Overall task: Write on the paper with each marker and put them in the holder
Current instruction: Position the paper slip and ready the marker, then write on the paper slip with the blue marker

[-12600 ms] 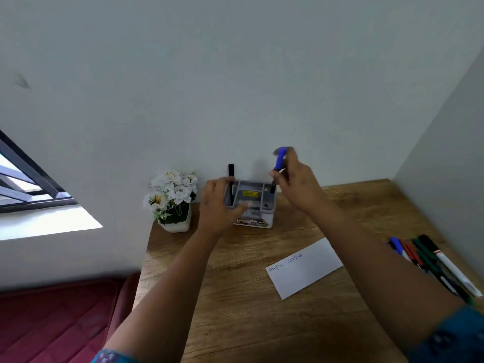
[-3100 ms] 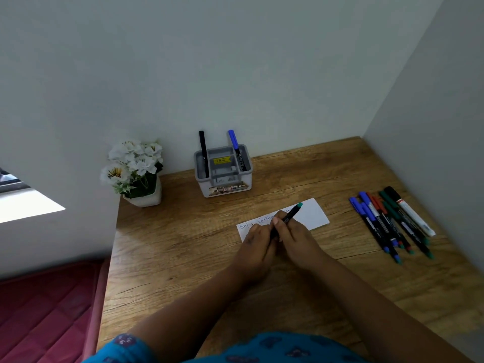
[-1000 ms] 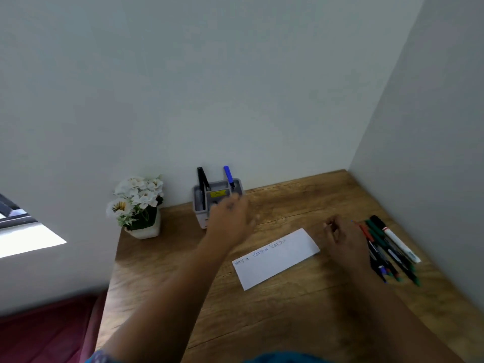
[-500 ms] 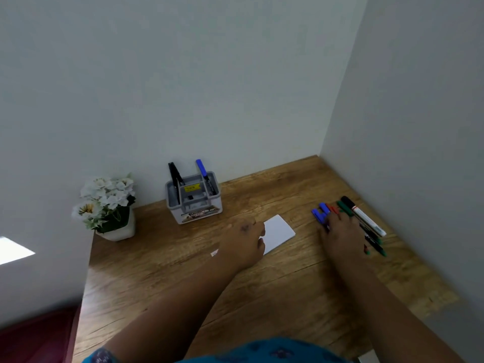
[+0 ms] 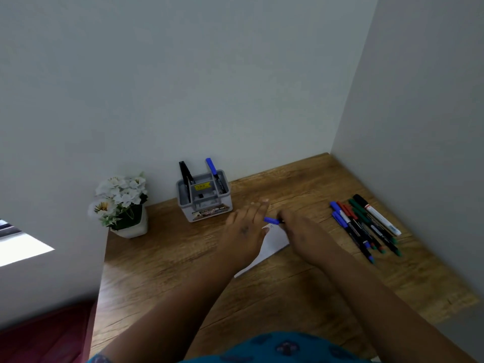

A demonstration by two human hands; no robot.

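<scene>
My right hand (image 5: 301, 227) is closed around a blue-capped marker (image 5: 271, 220) whose cap points left, above the white paper (image 5: 273, 244). My left hand (image 5: 247, 226) hovers flat with fingers spread just left of that cap, covering part of the paper. The grey holder (image 5: 205, 205) stands at the back by the wall with two black markers (image 5: 184, 174) on its left side and a blue marker (image 5: 213, 170) on its right. Several loose markers (image 5: 364, 226), blue, red, green and black, lie in a row at the right.
A white pot of white flowers (image 5: 120, 205) sits at the desk's back left corner. Walls close off the wooden desk (image 5: 162, 260) at the back and right. A dark red mat (image 5: 44, 334) lies on the floor beyond the left edge.
My right hand has lifted a blue marker from the row at the right and carried it left over the paper. My left hand has risen off the paper toward the marker's cap.
</scene>
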